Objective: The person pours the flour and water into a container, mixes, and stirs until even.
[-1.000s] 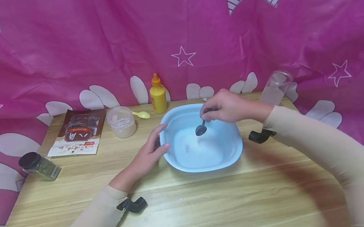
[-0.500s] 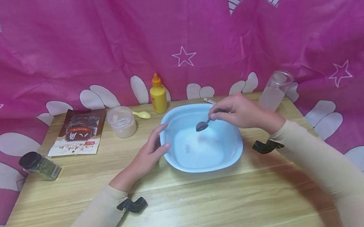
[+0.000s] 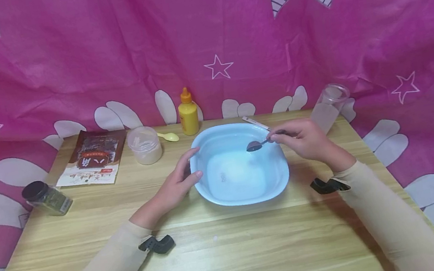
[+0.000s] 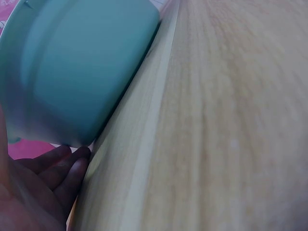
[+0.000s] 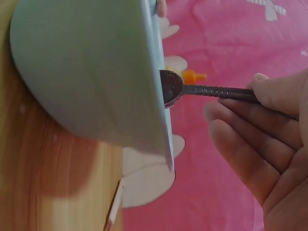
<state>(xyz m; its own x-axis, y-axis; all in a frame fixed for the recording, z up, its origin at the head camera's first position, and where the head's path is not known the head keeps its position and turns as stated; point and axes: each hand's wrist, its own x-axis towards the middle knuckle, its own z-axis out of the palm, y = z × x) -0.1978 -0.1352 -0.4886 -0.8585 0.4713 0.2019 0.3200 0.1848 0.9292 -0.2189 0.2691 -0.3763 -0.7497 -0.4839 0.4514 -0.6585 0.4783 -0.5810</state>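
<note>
The spoon (image 3: 258, 143) is hovering over the right part of the bowl (image 3: 279, 177), and the right hand (image 3: 307, 140) is pinching its handle, grip clamped on it. The bowl, with white liquid inside, is sitting in the middle of the table (image 3: 236, 255). The left hand (image 3: 178, 184) is resting against the bowl's left rim, fingers relaxed and apart. A yellow bottle (image 3: 188, 114) is standing behind the bowl.
</note>
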